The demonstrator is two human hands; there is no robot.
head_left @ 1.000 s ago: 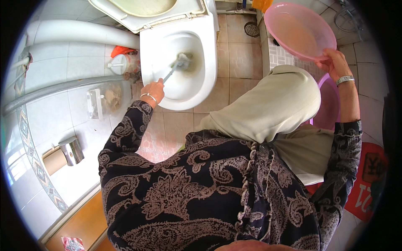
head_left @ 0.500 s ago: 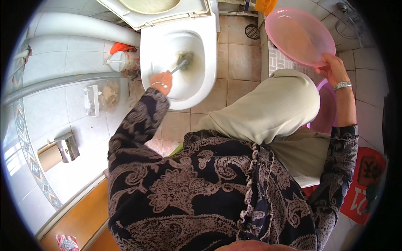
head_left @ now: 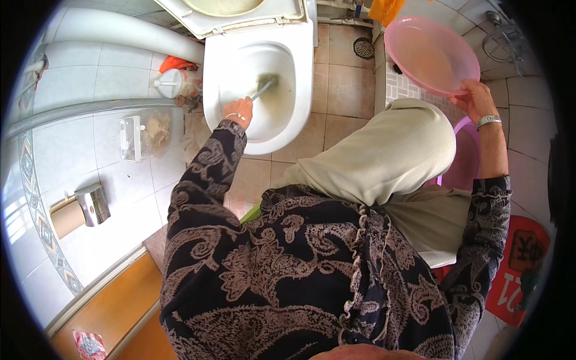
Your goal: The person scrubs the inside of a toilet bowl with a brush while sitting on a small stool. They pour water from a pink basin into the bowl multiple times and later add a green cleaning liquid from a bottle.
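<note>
My left hand (head_left: 238, 112) is closed round the handle of a toilet brush (head_left: 262, 91). The brush's head is down in the drain of the white toilet bowl (head_left: 303, 96), mostly hidden in murky water. The toilet's lid and seat (head_left: 222, 9) stand raised behind the bowl. Off to the right, my right hand (head_left: 476, 101) grips the near rim of a pink plastic basin (head_left: 414, 75). The basin is tilted, with some cloudy water in it.
A pinkish-purple bucket (head_left: 465, 153) stands by my right knee. Left of the toilet are a white jug (head_left: 170, 83), a grey pipe (head_left: 90, 114) and a metal paper holder (head_left: 93, 204). A round floor drain (head_left: 363, 48) lies beyond the bowl. A red bag (head_left: 519, 264) is at the right.
My left hand has shifted slightly right and up, with the brush head moving a little in the bowl. The basin stays in my right hand, nearly still.
</note>
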